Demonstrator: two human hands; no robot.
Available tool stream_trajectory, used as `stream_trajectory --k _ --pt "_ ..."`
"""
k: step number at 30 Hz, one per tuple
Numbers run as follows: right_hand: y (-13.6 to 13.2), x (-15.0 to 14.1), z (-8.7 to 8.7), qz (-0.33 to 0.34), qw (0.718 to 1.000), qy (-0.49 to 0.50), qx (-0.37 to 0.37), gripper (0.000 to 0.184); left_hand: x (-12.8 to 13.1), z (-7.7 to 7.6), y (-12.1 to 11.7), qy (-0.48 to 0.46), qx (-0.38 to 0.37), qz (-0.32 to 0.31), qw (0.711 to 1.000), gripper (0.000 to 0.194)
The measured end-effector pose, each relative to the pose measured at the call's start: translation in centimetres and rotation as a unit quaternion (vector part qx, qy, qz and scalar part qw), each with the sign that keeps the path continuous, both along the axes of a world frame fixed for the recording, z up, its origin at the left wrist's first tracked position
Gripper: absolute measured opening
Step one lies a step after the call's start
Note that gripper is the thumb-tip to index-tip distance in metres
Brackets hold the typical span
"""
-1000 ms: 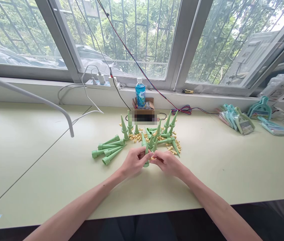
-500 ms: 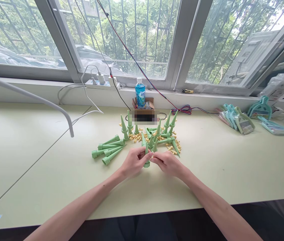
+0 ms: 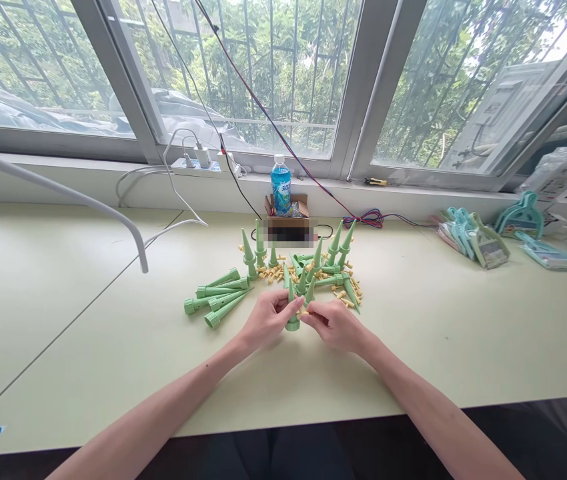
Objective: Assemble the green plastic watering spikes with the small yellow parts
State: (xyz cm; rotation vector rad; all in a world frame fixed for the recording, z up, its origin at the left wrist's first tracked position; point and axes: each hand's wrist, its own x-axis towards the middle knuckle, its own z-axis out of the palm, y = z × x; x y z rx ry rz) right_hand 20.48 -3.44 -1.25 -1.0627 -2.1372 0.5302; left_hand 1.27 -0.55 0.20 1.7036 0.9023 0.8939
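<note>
My left hand (image 3: 272, 318) is closed round a green plastic plant watering spike (image 3: 292, 325), its point up and its ribbed cap at the bottom. Against the spike's side, my right hand (image 3: 333, 325) pinches a small yellow valve (image 3: 303, 312), mostly covered by the fingertips. Just beyond the hands stand more green spikes (image 3: 310, 291), close together. Loose yellow valves (image 3: 342, 301) lie scattered among them. To the left, several green spikes with caps (image 3: 223, 300) rest on their sides in a fanned pile.
A cardboard box (image 3: 301, 203) and a bottle of blue liquid (image 3: 281, 188) stand at the back by the window. Coiled cable (image 3: 368, 219) lies right of them. Bagged small dustpans (image 3: 488, 243) sit at far right. A white tube (image 3: 113, 213) crosses the left side.
The spike's tip, between my hands, has shifted slightly down and left. More of the yellow valve shows at my right fingertips. Both hands stay nearly in place.
</note>
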Motion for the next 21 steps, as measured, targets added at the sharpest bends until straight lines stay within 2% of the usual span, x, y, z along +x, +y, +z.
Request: stream_trajectory --k 21 --pt "0.11 -0.03 -0.21 0.008 1.0 -0.017 0.016 0.039 -0.2 -0.16 0.01 0.01 0.045 -0.026 0.999 0.045"
